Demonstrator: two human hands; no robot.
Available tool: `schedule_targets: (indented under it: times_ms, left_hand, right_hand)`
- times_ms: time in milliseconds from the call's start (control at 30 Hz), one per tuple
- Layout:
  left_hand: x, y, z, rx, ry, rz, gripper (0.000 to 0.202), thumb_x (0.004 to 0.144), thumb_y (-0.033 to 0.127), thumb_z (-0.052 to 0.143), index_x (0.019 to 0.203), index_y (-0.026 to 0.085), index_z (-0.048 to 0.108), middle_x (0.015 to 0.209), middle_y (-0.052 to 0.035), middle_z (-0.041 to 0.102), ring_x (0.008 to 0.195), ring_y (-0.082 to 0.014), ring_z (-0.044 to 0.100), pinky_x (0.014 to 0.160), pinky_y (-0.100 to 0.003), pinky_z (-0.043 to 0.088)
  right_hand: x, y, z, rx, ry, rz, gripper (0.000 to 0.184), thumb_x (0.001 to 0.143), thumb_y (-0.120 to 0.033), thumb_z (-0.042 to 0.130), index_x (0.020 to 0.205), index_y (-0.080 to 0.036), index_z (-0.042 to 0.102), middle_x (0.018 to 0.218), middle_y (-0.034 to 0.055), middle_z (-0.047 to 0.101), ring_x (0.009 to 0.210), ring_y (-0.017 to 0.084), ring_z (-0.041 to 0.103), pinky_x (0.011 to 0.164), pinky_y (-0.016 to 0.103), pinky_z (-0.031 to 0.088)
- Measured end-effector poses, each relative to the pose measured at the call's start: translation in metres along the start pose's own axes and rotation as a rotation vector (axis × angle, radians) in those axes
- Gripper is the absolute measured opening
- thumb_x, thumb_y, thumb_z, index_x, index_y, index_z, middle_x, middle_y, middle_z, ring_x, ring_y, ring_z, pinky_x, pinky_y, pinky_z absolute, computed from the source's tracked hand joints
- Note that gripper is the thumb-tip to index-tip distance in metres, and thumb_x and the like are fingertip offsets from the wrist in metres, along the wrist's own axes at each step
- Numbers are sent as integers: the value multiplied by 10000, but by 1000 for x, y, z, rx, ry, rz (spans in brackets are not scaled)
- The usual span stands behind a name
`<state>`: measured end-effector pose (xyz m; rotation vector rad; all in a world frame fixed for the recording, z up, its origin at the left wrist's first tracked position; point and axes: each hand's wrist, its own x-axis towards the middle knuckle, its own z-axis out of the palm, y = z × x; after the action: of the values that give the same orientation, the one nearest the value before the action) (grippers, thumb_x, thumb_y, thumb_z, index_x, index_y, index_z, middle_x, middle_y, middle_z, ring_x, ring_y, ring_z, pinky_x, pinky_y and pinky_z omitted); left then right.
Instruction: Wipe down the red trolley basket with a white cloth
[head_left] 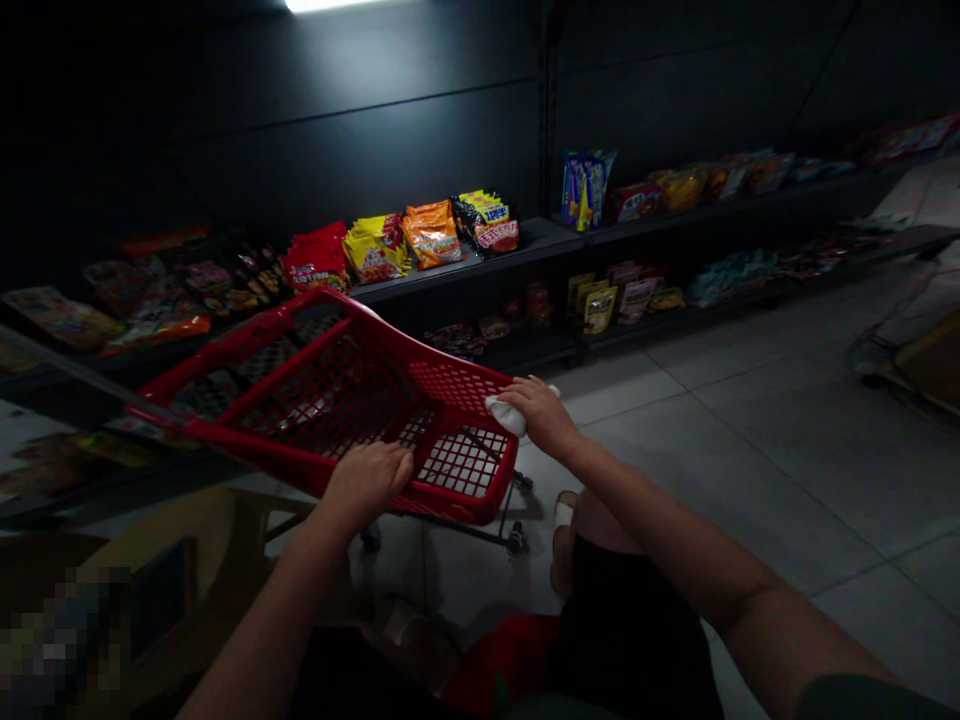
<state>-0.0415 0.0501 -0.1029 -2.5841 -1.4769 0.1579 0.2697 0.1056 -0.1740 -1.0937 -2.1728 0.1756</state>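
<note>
A red plastic shopping cart [442, 505] stands in front of me, its basket holding nothing that I can make out. My left hand [367, 482] is closed over the near side rim, fingers curled inward. At the far front corner, my right hand [541, 412] grips a crumpled white cloth [507, 414] against the rim. Part of the cloth is hidden under the fingers; it could be a paper wipe.
Dark shelves [472, 268] with bagged snacks [433, 235] run behind the cart. At lower left is a tan stool [217, 540] or chair with a dark flat object on it. Grey tiles [720, 440] cover the floor. A yellowish object [930, 365] sits at the right edge.
</note>
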Motion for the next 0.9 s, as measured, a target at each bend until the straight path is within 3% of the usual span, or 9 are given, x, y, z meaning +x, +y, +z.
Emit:
schedule_targets:
  times_ms: [133, 233, 300, 400, 467, 567, 733, 800, 900]
  left_hand:
    - [5, 46, 5, -82, 8, -38, 495, 1002, 384, 257, 878, 203, 701, 883, -86, 744, 785, -213, 689, 652, -305, 413]
    - [4, 63, 8, -86, -6, -55, 536, 998, 417, 260, 869, 191, 728, 878, -98, 761, 748, -219, 697, 621, -304, 400]
    - [3, 64, 8, -83, 4, -29, 520, 993, 403, 274, 843, 192, 725, 877, -87, 760, 752, -214, 695, 615, -299, 390]
    - [2, 61, 8, -69, 8, -22, 511, 987, 378, 280, 766, 193, 702, 826, -68, 748, 728, -202, 684, 600, -294, 369]
    - [2, 60, 8, -64, 11, -37, 507, 984, 376, 284, 744, 195, 693, 812, -58, 744, 712, -196, 677, 590, -291, 354]
    - [4, 61, 10, -64, 22, -54, 502, 984, 382, 288, 739, 204, 688, 822, -45, 749, 710, -195, 675, 581, -290, 337]
    - [4, 58, 13, -46, 19, -59, 505, 984, 388, 292, 759, 210, 706, 845, -41, 759, 715, -203, 683, 583, -297, 330]
    - [4, 56, 15, -42, 22, -62, 505, 984, 388, 292, 773, 208, 714, 856, -46, 761, 725, -203, 685, 588, -297, 333]
    - [6, 55, 16, -39, 28, -67, 509, 982, 387, 291, 771, 205, 717, 856, -55, 761, 737, -208, 687, 588, -296, 336]
  right_hand:
    - [-71, -73, 38, 137, 3, -71, 595, 767, -142, 600, 1351, -209, 512, 1422, 120, 519, 1472, 288, 265, 1191, 559, 239]
    - [-97, -93, 47, 256, -39, -188, 496, 763, -153, 594, 1251, -241, 589, 1413, 90, 536, 1469, 285, 280, 1209, 537, 216]
    - [-84, -75, 44, 381, 128, -21, 432, 788, -137, 521, 1197, -244, 614, 1325, 79, 601, 1368, 251, 438, 1166, 492, 313]
    - [-40, -30, 42, 549, 547, 539, 399, 783, -191, 490, 1161, -189, 616, 1120, 82, 675, 1081, 238, 608, 981, 425, 478]
    - [-19, -18, 48, 673, 662, 788, 400, 769, -225, 501, 1147, -169, 619, 972, 49, 691, 911, 212, 622, 864, 367, 514]
    - [-29, -49, 73, 884, 650, 845, 415, 777, -241, 508, 1176, -187, 608, 928, 19, 692, 861, 187, 614, 811, 307, 514]
    - [-99, -138, 117, 1049, 637, 820, 545, 783, -239, 602, 1323, -255, 533, 1325, 46, 597, 1204, 199, 546, 1025, 319, 436]
    - [-98, -137, 120, 1073, 659, 866, 540, 771, -233, 601, 1307, -253, 542, 1312, 44, 602, 1196, 198, 546, 1021, 322, 437]
    - [-58, -93, 111, 1098, 760, 990, 470, 758, -234, 534, 1227, -234, 566, 1072, 15, 680, 934, 170, 613, 838, 290, 504]
